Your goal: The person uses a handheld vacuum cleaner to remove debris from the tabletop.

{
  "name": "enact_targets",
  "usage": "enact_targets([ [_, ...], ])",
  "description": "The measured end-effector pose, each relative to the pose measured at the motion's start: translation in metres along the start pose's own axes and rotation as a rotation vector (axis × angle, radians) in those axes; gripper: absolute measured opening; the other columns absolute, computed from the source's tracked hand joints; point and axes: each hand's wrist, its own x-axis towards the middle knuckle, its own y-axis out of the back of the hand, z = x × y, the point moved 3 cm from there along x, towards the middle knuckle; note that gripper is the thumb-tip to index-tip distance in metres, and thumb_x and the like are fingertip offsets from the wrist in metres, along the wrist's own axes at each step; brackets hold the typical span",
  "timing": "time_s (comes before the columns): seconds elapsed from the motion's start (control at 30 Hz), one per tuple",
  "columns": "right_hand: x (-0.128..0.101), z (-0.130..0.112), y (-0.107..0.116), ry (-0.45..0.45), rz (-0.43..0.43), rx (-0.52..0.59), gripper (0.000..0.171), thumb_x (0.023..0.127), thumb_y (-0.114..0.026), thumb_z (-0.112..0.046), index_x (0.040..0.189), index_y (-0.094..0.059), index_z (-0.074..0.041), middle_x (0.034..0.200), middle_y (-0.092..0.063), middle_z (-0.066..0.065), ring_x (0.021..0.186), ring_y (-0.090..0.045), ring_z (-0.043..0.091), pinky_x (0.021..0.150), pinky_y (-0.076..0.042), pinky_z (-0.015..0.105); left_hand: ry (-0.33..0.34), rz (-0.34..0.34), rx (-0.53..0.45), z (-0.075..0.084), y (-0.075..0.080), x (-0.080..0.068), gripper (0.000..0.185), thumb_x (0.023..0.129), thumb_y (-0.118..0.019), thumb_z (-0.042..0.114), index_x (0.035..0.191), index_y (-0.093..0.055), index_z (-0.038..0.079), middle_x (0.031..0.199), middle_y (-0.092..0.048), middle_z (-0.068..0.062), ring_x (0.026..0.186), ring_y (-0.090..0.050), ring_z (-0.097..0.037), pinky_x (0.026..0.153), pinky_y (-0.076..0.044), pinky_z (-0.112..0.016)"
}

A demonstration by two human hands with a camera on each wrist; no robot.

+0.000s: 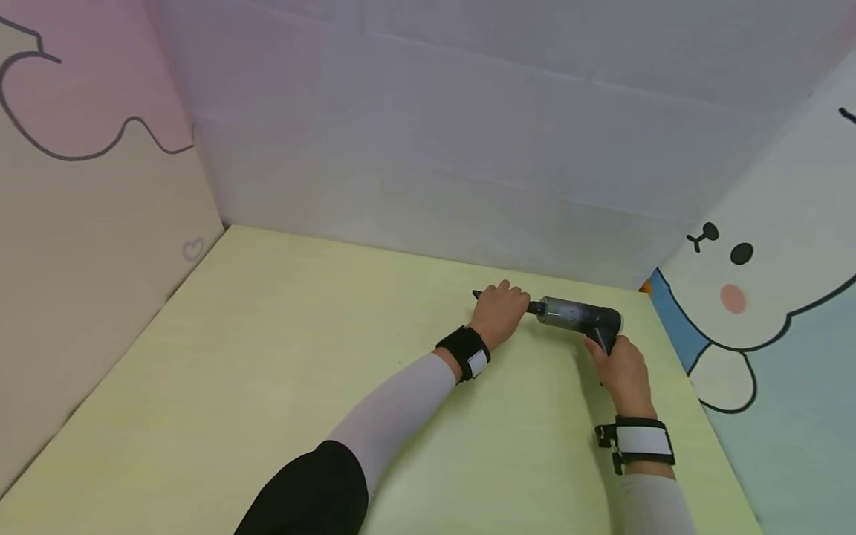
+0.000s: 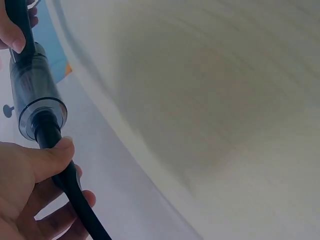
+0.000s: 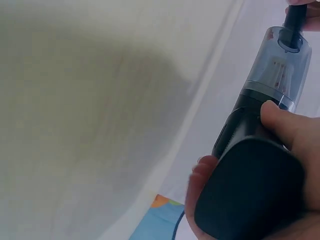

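A black handheld vacuum cleaner (image 1: 580, 315) with a clear dust cup (image 3: 280, 65) is held above the pale yellow table, toward its far right side. My right hand (image 1: 625, 371) grips its black handle (image 3: 250, 190), thumb up near the cup end. My left hand (image 1: 498, 316) holds the slim black nozzle (image 2: 72, 192) at the front of the cup, with the thumb on one side and fingers round the other. The nozzle's tip sticks out past my left hand, pointing left in the head view. Inside the cup, a pale ribbed filter shows in the right wrist view.
The pale yellow tabletop (image 1: 281, 357) meets a whitish back panel (image 1: 428, 148). A pink and beige panel (image 1: 87, 223) stands on the left. At the right rises a panel with a cartoon animal (image 1: 769, 312), close beside my right arm.
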Motion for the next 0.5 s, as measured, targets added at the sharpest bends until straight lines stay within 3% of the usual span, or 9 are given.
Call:
enact_targets([
  [0.1,0.006,0.006,-0.004,0.012,-0.005,-0.012,0.064,0.104,-0.055,-0.042,0.116,-0.046,0.020,0.087,-0.052,0.024,0.069,-0.052,0.032,0.053,-0.037,0.034,-0.008,-0.040,-0.013,0.001,-0.009,0.004,0.020,0.102,-0.064,0.023,0.120,-0.072,0.025,0.108,-0.072,0.009,0.101,-0.062,-0.012,0.082,-0.055,-0.025],
  [0.27,0.014,0.013,-0.008,0.048,0.017,-0.040,0.058,0.103,-0.059,-0.038,0.108,-0.050,0.019,0.083,-0.054,0.025,0.067,-0.052,0.032,0.054,-0.036,0.034,-0.003,-0.104,-0.042,0.003,-0.017,0.007,0.024,0.103,-0.061,0.021,0.124,-0.071,0.027,0.111,-0.072,0.010,0.102,-0.062,-0.013,0.083,-0.055,-0.027],
  [0.5,0.021,0.018,-0.010,0.023,0.000,-0.060,0.057,0.102,-0.061,-0.039,0.106,-0.053,0.017,0.083,-0.056,0.024,0.067,-0.054,0.032,0.053,-0.038,0.034,-0.004,-0.147,-0.040,0.006,-0.023,0.010,0.026,0.104,-0.059,0.021,0.128,-0.069,0.028,0.115,-0.071,0.010,0.105,-0.061,-0.013,0.084,-0.054,-0.026],
])
